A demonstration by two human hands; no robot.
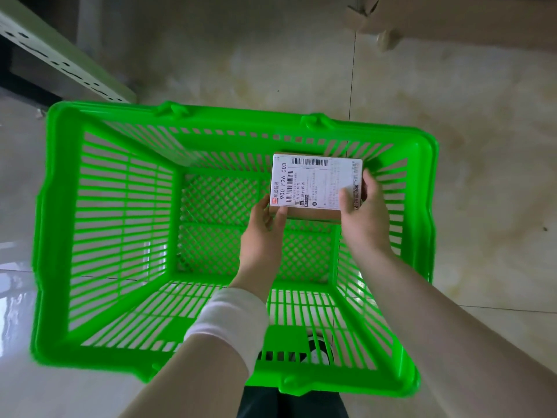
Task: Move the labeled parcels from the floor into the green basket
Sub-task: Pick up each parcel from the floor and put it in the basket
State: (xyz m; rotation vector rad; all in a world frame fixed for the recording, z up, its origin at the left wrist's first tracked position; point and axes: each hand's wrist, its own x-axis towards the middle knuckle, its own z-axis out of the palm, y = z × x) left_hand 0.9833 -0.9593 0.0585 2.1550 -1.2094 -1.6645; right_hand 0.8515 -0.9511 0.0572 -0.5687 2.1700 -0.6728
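Both the left hand (266, 220) and right hand (360, 206) pinch the parcel (313, 185) by its ends, apparently inside the green basket (120, 206), whose floor lies bare leftward.

White wristband (232, 321), dark trousers (289, 402)

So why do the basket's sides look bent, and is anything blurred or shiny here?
Head view: the wide-angle lens bows the rim of the green basket. The label on the parcel is crisp at centre, with its large print readable. The metal rack and cardboard box in the far corners are soft. The glossy floor shows pale glare at lower left.
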